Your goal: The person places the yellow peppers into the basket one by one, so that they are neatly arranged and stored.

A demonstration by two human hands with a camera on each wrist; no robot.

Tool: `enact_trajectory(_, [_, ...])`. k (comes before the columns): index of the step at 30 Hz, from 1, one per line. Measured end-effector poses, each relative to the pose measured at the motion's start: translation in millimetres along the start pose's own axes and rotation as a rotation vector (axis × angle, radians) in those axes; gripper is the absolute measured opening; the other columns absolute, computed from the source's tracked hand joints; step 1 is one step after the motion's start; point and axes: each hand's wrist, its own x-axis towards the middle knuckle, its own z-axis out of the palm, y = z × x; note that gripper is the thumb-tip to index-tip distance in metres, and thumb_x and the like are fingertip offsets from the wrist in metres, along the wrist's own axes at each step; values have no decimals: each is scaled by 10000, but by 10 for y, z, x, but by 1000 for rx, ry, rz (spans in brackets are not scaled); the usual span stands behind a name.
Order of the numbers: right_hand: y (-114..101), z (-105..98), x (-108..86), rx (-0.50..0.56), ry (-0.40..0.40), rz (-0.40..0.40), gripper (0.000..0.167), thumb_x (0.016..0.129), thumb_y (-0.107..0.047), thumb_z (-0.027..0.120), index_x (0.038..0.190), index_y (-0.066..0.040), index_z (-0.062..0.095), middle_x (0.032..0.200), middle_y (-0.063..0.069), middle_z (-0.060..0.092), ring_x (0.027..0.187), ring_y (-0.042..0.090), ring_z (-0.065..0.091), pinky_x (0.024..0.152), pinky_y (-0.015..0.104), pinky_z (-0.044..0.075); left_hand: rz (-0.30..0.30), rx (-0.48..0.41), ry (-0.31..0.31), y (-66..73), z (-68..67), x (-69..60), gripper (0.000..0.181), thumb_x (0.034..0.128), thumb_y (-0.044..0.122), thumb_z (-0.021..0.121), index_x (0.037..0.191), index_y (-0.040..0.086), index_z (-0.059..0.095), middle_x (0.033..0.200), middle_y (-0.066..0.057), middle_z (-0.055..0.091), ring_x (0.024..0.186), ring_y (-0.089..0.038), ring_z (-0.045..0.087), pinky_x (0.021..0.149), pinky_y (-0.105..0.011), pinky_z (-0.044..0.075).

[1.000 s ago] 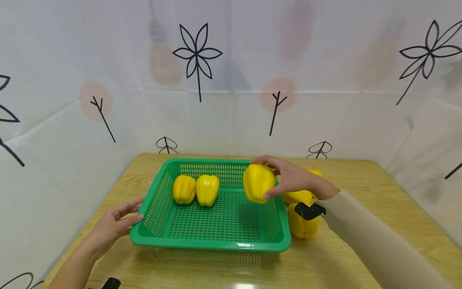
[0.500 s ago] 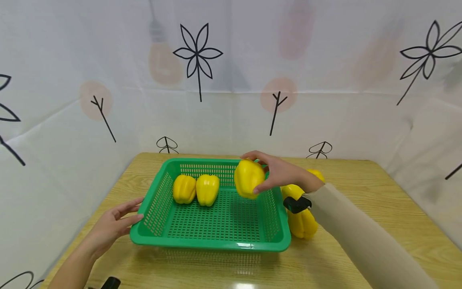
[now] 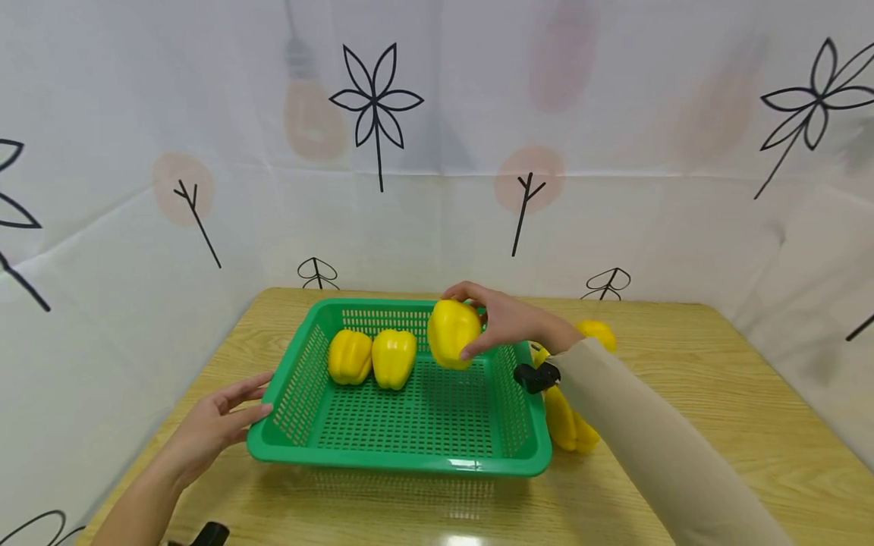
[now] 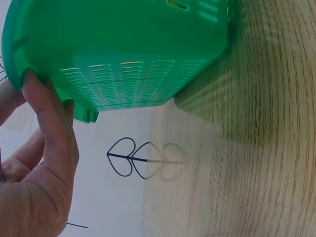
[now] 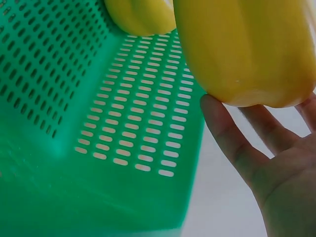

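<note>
In the head view, my right hand (image 3: 501, 315) grips a yellow bell pepper (image 3: 453, 334) above the right half of a green plastic basket (image 3: 403, 461). Thumb and fingers lie on opposite sides of it. Two more yellow bell peppers, one at the left (image 3: 350, 356) and one beside it (image 3: 394, 359), rest in the basket near its back left corner. My left hand (image 3: 212, 428) touches the basket's left rim with loosely bent fingers. The left wrist view shows its fingertips (image 4: 30, 81) against the rim's underside. The held pepper (image 5: 247, 49) hides part of my right fingers in the right wrist view.
Several yellow bell peppers lie on the wooden table (image 3: 669, 379) just right of the basket, partly hidden by my right forearm; one (image 3: 597, 334) shows behind the sleeve (image 3: 635, 417). A white printed cloth (image 3: 437, 227) hangs behind the table.
My right hand has carried the bell pepper leftward and slightly up, from the basket's right side toward its middle. The left hand and basket stay in place.
</note>
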Motion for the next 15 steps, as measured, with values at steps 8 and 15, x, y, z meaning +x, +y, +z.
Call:
enact_trajectory(8, [29,58,124,-11,-6,36,793,683,-199,840,1343,-126,406,1294,94,419,1028,263,483,804,343,498,1,0,6,-3,0,5,626,924,202,605,1455,52,309,1330,-216,380,998,-148,601,811,-356,515])
enact_trajectory(15, [94,120,208,-78,-21,89,787,679,-229,840,1338,-162,416,1316,102,407,1034,255,487,803,336,484,0,4,5,-1,-1,4,635,923,206,605,1457,46,300,1338,-224,372,1000,-147,600,811,-356,515])
